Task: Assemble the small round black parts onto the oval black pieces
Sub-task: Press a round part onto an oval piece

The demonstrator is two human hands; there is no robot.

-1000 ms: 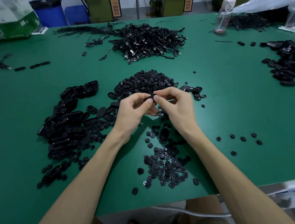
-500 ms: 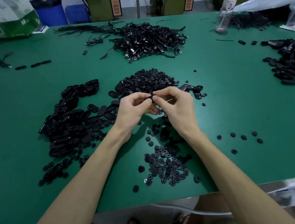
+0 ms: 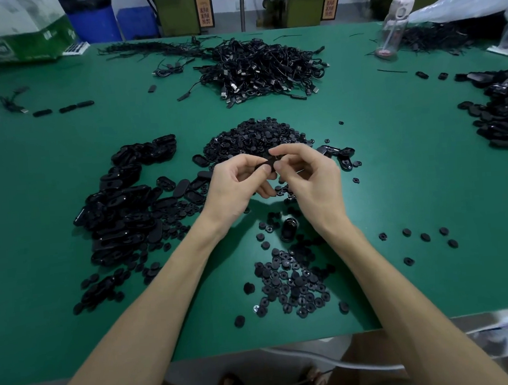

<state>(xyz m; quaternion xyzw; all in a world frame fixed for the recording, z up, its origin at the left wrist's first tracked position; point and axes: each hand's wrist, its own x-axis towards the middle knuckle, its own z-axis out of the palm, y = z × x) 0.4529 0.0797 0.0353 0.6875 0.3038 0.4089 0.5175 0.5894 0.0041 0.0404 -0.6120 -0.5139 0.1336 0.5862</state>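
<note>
My left hand (image 3: 236, 187) pinches a black oval piece (image 3: 263, 165) between thumb and fingers above the green table (image 3: 397, 181). My right hand (image 3: 309, 182) meets it from the right, thumb and forefinger closed on a small round black part (image 3: 275, 160) at the oval's end; the part is mostly hidden by fingertips. A heap of oval pieces (image 3: 126, 202) lies left of my hands. Small round parts form a mound (image 3: 254, 137) just beyond my hands and a looser scatter (image 3: 290, 283) near the front edge. One oval piece (image 3: 289, 229) lies under my right wrist.
A tangle of black cables (image 3: 261, 67) sits at the table's far middle. More black oval pieces (image 3: 504, 111) pile at the right edge. A clear bottle (image 3: 392, 29) stands far right, a green-and-white box (image 3: 12, 35) far left. Several loose round parts (image 3: 423, 238) lie right of my forearm.
Both hands stay together over the same spot; my right fingers have shifted slightly on the round part against the oval piece. The view has tilted a little.
</note>
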